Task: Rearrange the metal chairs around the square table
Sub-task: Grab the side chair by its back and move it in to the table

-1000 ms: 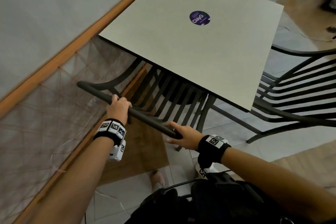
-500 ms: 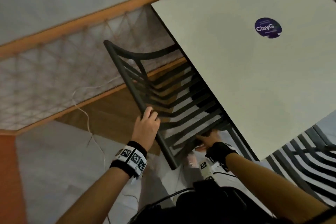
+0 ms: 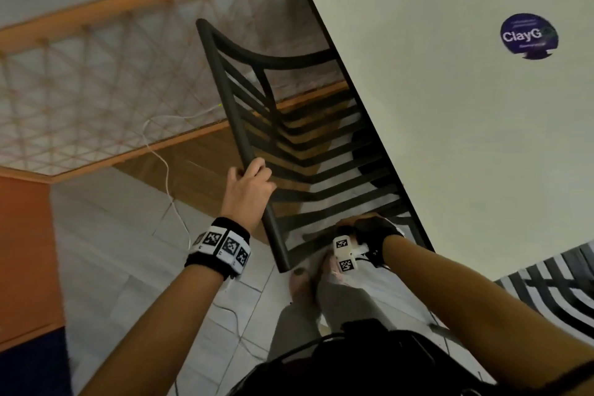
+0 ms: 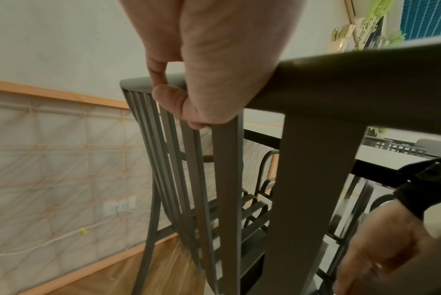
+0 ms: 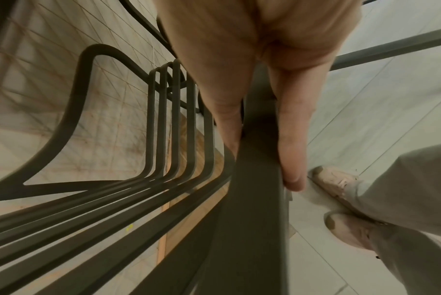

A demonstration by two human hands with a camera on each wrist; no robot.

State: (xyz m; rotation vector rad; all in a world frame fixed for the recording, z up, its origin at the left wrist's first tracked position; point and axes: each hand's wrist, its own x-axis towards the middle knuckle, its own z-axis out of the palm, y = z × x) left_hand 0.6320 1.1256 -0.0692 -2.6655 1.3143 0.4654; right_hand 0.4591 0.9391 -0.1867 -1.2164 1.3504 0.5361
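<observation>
A dark metal chair (image 3: pixel 225 100) with a slatted back and seat stands half under the left side of the square white table (image 3: pixel 450 145). My left hand (image 3: pixel 254 170) grips the chair's top rail near its lower end; in the left wrist view its fingers (image 4: pixel 169 99) curl round that rail. My right hand (image 3: pixel 356 223) holds the chair's side bar close to the table edge. In the right wrist view its thumb and fingers (image 5: pixel 290 155) lie on either side of that bar (image 5: pixel 252 179). The chair's legs are hidden.
A second slatted metal chair (image 3: pixel 546 286) sits at the table's lower right. A netted wall panel (image 3: pixel 96 90) runs behind the chair, with a white cable (image 3: pixel 167 170) trailing on the floor. My shoes (image 3: pixel 305 283) stand just behind the chair. An orange wall (image 3: pixel 22 251) lies at left.
My right hand left the top rail and went down to the chair's side bar by the table. The view swung left and closer. The left hand kept its grip.
</observation>
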